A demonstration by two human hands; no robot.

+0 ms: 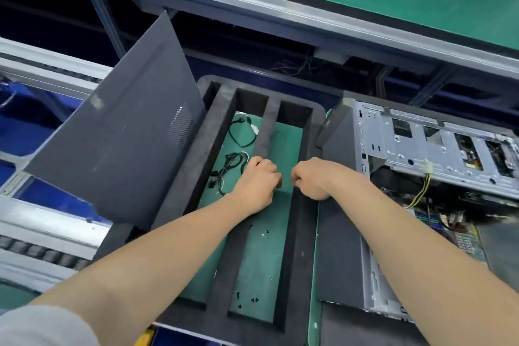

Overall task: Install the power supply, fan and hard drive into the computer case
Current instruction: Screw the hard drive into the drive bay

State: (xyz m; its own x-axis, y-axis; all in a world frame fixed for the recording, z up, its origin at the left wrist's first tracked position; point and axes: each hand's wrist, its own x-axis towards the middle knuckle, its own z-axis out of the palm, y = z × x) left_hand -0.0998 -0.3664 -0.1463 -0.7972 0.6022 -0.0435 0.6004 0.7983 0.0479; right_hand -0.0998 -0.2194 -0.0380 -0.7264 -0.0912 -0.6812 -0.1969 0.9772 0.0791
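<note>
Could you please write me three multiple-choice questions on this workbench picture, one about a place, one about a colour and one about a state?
1. On which side of the foam tray does the computer case stand?
A. On its left
B. On top of it
C. On its right

2. What colour is the mat that shows through the tray's compartments?
A. Blue
B. Green
C. Red

3. In what state is the case?
A. Open, with its inside showing
B. Closed, with its panel on
C. Wrapped in plastic

Answers:
1. C: the computer case stands to the right of the foam tray.
2. B: the mat inside the compartments is green.
3. A: the metal bays and wires are bare to view, and a dark side panel leans to the left of the tray.
</note>
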